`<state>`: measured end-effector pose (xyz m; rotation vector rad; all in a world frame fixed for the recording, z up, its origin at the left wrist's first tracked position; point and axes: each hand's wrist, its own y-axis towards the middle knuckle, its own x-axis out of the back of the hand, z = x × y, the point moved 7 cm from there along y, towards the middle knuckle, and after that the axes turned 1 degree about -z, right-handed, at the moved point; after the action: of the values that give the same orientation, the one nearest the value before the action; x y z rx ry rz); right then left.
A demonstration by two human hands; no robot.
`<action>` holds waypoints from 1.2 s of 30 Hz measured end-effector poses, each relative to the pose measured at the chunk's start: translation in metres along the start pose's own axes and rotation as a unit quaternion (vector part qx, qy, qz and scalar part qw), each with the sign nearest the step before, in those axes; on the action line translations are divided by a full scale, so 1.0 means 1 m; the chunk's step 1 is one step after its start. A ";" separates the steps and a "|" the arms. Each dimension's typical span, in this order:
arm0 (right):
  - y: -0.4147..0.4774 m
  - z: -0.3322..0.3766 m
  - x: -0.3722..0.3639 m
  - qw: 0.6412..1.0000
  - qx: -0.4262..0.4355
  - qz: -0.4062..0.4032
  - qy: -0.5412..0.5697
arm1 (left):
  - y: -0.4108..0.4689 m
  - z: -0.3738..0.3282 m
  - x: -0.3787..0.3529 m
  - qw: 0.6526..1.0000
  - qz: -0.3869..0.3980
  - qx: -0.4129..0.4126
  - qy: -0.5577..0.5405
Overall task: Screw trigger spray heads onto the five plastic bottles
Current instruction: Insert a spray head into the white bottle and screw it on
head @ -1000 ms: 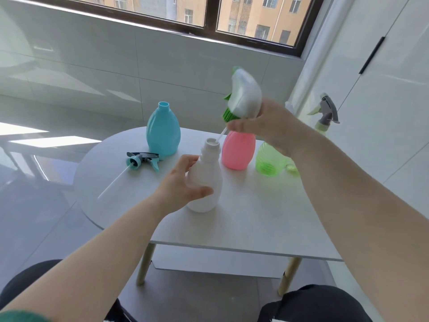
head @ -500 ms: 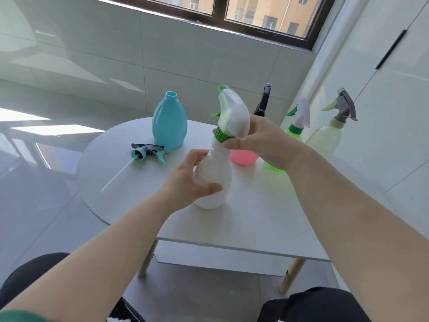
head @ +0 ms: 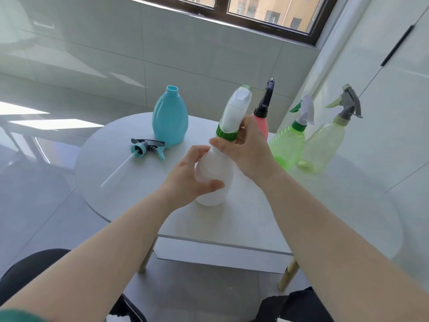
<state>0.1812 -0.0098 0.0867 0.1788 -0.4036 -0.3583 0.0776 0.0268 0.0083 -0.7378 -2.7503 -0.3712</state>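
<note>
The left hand (head: pixel 190 175) grips the white bottle (head: pixel 216 182); the right hand (head: pixel 249 152) pinches the green collar (head: pixel 226 134). Started crooked, it could cross-thread and jam.

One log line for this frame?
spray head on white bottle; left hand grips it; right hand pinches green collar; teal bottle headless

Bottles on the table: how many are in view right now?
5: blue bottle rear left; white bottle at centre, gripped by the left hand, right hand on its spray head; pink bottle behind it; green bottle and pale yellow bottle far right. None seems hidden.
</note>
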 end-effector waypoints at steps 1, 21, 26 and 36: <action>-0.002 0.000 -0.001 1.000 0.000 0.001 0.002 | 0.000 0.000 0.000 1.000 0.000 0.001 -0.002; -0.001 -0.006 0.003 0.999 -0.006 -0.034 0.006 | 0.001 0.000 0.000 1.000 -0.001 -0.005 -0.006; -0.008 -0.013 0.009 0.995 -0.027 0.066 0.069 | 0.001 -0.002 -0.001 1.000 -0.005 -0.012 -0.008; -0.007 -0.002 0.011 0.991 0.053 -0.078 0.090 | 0.000 -0.002 -0.001 1.000 -0.011 -0.008 -0.007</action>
<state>0.1899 -0.0204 0.0869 0.3450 -0.2312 -0.4713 0.0790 0.0258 0.0101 -0.7186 -2.7739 -0.3938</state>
